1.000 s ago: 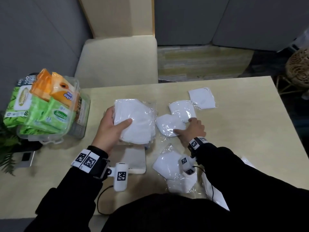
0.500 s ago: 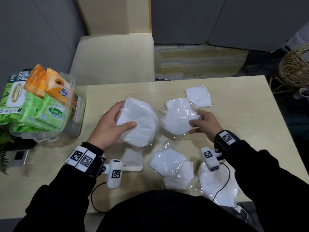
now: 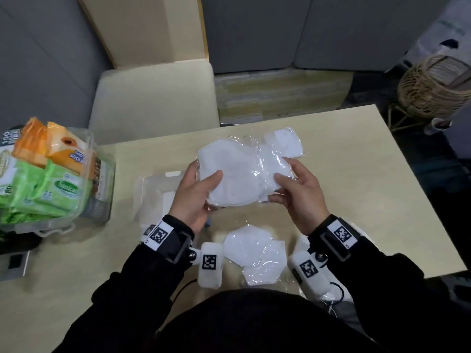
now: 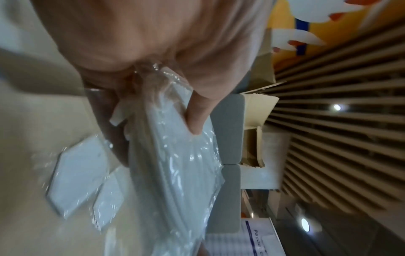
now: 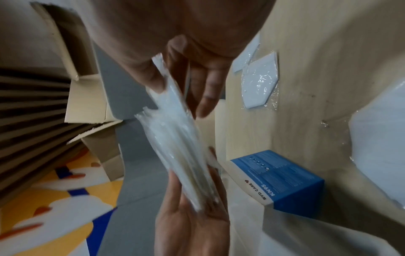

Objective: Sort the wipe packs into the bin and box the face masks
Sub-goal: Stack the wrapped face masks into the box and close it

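Note:
Both hands hold one stack of plastic-wrapped white face masks [image 3: 239, 171] above the middle of the table. My left hand [image 3: 201, 184] grips its left end, thumb on top; my right hand [image 3: 288, 174] pinches its right end. The left wrist view shows the thumb pressed on the stack [image 4: 175, 173]; the right wrist view shows the stack [image 5: 181, 150] edge-on between both hands. The mask box [image 3: 155, 194] lies open on the table, left of and below my left hand; its blue KN95 side [image 5: 278, 181] shows in the right wrist view. At the left, the clear bin [image 3: 102, 200] holds green and orange wipe packs [image 3: 58, 189].
Loose wrapped masks lie on the table [image 3: 382, 200]: two overlapping ones [image 3: 254, 253] near my body, one [image 3: 285, 142] behind the stack, more under my right wrist. A cream chair [image 3: 153, 98] stands past the far edge. A wicker basket [image 3: 430, 85] sits on the floor, right.
My right hand picked a mask off the table and brought it left against the stack. Both hands now hold the stack, raised above the table. The box under my left hand is uncovered.

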`<state>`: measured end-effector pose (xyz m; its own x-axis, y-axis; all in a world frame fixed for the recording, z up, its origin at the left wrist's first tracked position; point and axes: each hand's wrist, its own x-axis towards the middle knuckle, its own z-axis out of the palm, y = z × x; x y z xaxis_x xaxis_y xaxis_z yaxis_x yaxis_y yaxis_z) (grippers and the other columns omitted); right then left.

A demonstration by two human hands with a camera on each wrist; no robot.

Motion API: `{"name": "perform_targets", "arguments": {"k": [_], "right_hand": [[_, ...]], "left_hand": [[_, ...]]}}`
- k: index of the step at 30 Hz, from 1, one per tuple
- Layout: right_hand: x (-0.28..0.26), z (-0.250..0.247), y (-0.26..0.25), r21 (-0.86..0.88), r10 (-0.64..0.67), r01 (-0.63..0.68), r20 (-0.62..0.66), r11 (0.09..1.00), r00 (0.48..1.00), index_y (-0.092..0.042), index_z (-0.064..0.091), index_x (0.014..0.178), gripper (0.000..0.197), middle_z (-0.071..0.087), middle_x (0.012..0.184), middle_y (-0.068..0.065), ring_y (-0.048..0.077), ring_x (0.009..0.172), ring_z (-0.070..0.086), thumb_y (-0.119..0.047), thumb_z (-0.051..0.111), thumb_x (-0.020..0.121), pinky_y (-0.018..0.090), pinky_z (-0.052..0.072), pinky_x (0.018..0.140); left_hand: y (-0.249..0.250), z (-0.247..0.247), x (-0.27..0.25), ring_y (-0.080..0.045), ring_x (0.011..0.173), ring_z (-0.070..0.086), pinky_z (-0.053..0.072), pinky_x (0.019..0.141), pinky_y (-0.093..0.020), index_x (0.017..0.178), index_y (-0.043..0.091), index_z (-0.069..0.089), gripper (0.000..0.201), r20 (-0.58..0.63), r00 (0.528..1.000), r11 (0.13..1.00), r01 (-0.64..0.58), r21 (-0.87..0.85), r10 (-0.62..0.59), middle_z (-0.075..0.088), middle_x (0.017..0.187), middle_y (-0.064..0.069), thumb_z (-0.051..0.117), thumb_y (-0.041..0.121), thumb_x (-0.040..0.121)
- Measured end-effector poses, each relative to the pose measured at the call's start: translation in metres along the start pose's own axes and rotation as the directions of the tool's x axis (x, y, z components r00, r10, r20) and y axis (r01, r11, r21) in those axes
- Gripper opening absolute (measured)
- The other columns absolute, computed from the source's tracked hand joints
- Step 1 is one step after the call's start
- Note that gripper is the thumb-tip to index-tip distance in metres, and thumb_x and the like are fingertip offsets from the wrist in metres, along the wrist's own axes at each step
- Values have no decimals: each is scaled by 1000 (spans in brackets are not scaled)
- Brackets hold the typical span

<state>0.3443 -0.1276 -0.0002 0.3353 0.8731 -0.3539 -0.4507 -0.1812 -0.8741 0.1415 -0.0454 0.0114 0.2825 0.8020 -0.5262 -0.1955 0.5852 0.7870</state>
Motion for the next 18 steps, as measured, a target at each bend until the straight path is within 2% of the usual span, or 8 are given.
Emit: {"name": "perform_targets", "arguments": {"k": [3, 5, 7, 9, 12, 14, 16, 18], "right_hand": [[4, -14, -7, -13, -15, 13, -96, 1000, 995, -12, 68, 96, 9, 58, 67, 4, 16, 50, 49, -3, 69, 93, 30, 56, 54], [10, -25, -11, -78, 17, -28, -128, 997, 992, -5, 57, 81, 27, 49, 65, 13, 21, 51, 48, -19, 81, 85, 31, 49, 55], [14, -26, -15, -128, 39, -51, -89, 990, 995, 3, 56, 85, 47, 48, 74, 19, 25, 57, 50, -34, 86, 79, 32, 46, 58], [15, -19, -19, -136, 20, -23, -19, 990, 1000, 14, 56, 87, 55, 57, 83, 18, 26, 71, 56, -35, 82, 84, 34, 47, 66], [18, -5, -24, -185, 27, -14, 64, 983, 998, 22, 53, 102, 73, 60, 95, 21, 31, 85, 55, -43, 80, 82, 40, 44, 75], [18, 4, -25, -240, 57, -24, 134, 970, 989, 19, 55, 104, 75, 57, 96, 21, 32, 87, 53, -48, 81, 82, 44, 41, 76], [18, 12, -25, -302, 79, -19, 188, 953, 979, 7, 67, 98, 54, 65, 97, 17, 30, 88, 59, -46, 70, 92, 44, 44, 79], [17, 13, -22, -356, 157, -67, 230, 932, 961, -7, 76, 109, 52, 75, 112, 11, 30, 104, 71, -54, 56, 99, 45, 53, 95]], "left_hand": [[17, -11, -1, -32, 114, 71, 63, 75, -40, 138, 13, 55, 48, 61, 993, 985, -112, 133, 105, 72, 127, -9, 68, 0, 94], [33, -18, -2, -29, 118, 69, 60, 90, -40, 139, 13, 56, 56, 195, 967, 947, -209, 243, 164, 71, 130, -11, 74, 3, 87], [50, -20, -4, -21, 117, 68, 57, 95, -33, 136, 16, 60, 57, 346, 917, 835, -342, 432, 197, 72, 128, -5, 77, 9, 82], [63, -15, -4, -13, 114, 68, 54, 93, -25, 133, 21, 63, 54, 453, 874, 694, -435, 573, 174, 72, 124, 4, 81, 8, 83], [74, -6, -3, -10, 119, 64, 52, 98, -27, 133, 28, 63, 54, 541, 834, 610, -484, 627, 106, 67, 127, 7, 82, 9, 86], [72, -1, -1, -8, 130, 55, 47, 110, -35, 136, 31, 61, 59, 567, 819, 535, -520, 665, 91, 56, 137, 7, 84, 15, 84], [64, 6, 2, -4, 137, 47, 40, 118, -37, 139, 28, 58, 62, 602, 797, 486, -547, 681, 54, 50, 144, 7, 84, 13, 85], [54, 11, 3, -9, 134, 54, 44, 115, -37, 141, 22, 55, 62, 621, 783, 581, -492, 648, -31, 59, 139, 4, 79, 4, 88]]}}
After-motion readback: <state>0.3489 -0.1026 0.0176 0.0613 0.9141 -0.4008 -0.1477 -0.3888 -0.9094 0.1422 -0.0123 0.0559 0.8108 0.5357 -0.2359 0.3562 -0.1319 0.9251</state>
